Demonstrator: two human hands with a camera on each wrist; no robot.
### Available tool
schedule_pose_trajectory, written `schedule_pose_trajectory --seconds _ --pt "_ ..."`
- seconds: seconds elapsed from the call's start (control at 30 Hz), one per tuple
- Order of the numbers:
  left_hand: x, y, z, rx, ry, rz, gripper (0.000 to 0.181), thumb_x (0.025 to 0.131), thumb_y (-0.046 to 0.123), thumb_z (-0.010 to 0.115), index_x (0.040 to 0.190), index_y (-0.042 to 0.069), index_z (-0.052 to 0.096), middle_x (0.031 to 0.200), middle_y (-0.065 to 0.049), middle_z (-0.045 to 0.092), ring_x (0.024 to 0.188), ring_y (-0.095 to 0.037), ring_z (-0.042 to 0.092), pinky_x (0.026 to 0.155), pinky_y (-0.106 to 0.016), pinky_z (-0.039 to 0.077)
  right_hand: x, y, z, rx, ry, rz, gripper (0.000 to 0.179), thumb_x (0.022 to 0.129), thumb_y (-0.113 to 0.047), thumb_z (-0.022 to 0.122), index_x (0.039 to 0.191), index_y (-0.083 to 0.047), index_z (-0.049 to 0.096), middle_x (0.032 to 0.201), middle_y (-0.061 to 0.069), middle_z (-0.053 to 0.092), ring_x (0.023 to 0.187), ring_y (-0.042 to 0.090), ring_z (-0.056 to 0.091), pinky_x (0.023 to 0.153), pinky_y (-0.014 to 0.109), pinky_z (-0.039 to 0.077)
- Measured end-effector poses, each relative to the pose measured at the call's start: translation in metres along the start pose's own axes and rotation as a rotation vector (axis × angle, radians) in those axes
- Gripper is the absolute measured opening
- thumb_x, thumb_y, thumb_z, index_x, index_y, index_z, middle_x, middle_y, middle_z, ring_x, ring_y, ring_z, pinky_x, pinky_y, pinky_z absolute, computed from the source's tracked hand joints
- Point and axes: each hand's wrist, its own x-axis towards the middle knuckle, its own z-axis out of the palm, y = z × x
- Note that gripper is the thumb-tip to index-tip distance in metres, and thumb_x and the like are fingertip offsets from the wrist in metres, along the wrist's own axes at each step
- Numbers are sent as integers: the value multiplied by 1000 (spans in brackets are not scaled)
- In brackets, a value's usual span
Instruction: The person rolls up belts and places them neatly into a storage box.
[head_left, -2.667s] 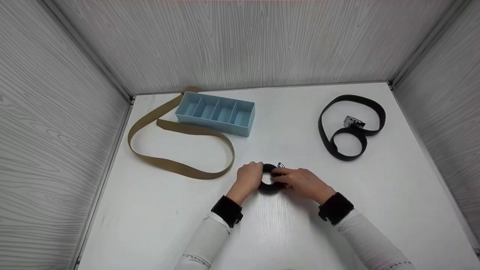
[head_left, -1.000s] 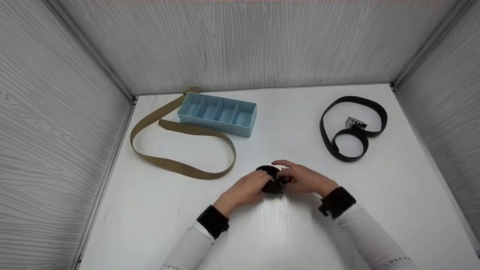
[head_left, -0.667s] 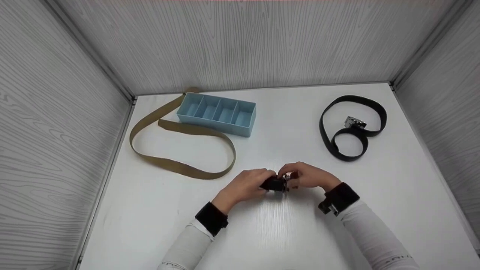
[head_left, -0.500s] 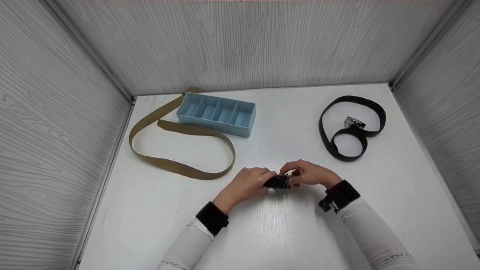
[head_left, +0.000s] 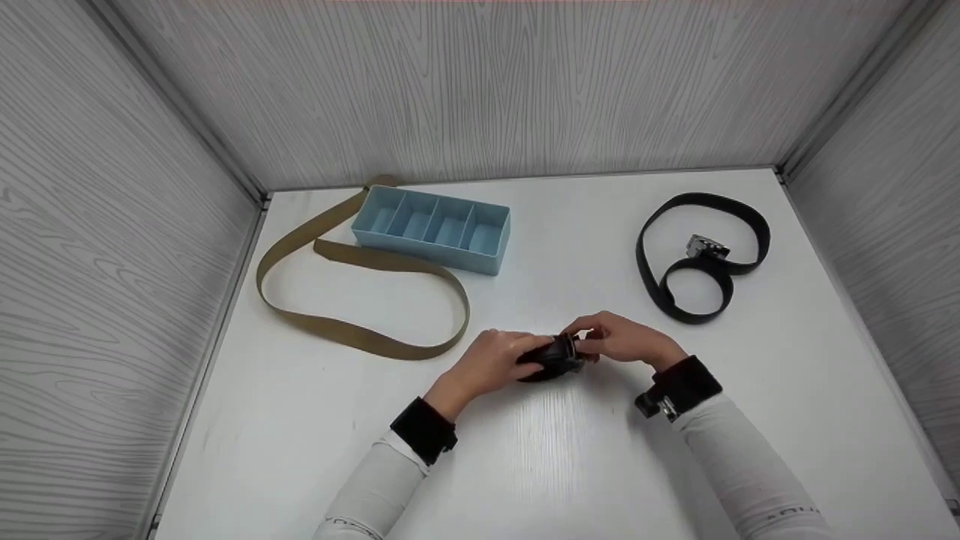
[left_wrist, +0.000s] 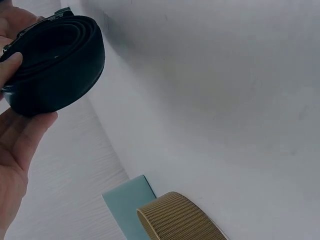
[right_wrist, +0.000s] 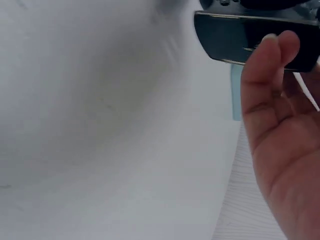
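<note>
A black coiled belt [head_left: 553, 361] sits between a person's two bare hands near the middle of a white table [head_left: 570, 465], as I follow the work remotely through the head and wrist cameras. The left hand [head_left: 487, 364] grips the roll from its left side, thumb and fingers on the band; the right hand [head_left: 626, 341] pinches the dark, shiny plate of the buckle [right_wrist: 225, 37] at the roll's right end. Seen from above, the coil's longer direction runs across the table from one grip to the other, tipped slightly up toward the right, which puts the buckle nearer the right hand. By my reading, any next adjustment turns on that line: left steadying the turns, right guiding the metal end against them. The roll appears lifted in the left wrist view, though I cannot tell whether its lower edge touches the table, nor where the belt's loose end lies. Beyond the left hand, a tan strap [head_left: 345, 334] curves beside a blue divided box [head_left: 435, 253]; beyond the right hand, a second black belt [head_left: 694, 318] lies well apart from the roll.
</note>
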Motion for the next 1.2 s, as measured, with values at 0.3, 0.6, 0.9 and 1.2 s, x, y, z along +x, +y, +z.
schedule_pose_trajectory --seconds 0.3,0.6,0.9,1.2 --pt "1 -14 -19 23 143 -229 41 85 20 76 122 6 68 108 -11 72 94 -27 70 78 -40 54 -5 -11 0 -244 154 -14 48 97 -17 62 141 -3 49 130 23 55 93 33 66 79 42 52" --pt "6 -36 -46 65 273 -454 41 88 21 74 125 6 67 111 -14 70 95 -31 68 76 -45 53 -9 -11 8 -629 125 154 41 93 -11 65 132 2 58 129 22 55 116 40 55 97 49 43" --pt "27 -60 -61 127 360 -554 41 88 22 74 126 7 67 109 -15 71 89 -31 70 71 -43 54 -10 4 18 -851 209 200 40 89 -11 69 128 -4 62 128 25 54 113 46 53 90 57 45" --pt "62 -84 -68 216 443 -611 40 90 21 71 126 3 65 102 -18 71 78 -31 70 62 -42 54 -8 10 24 -896 256 177 35 85 -15 73 119 -9 65 118 20 55 99 43 57 76 54 50"
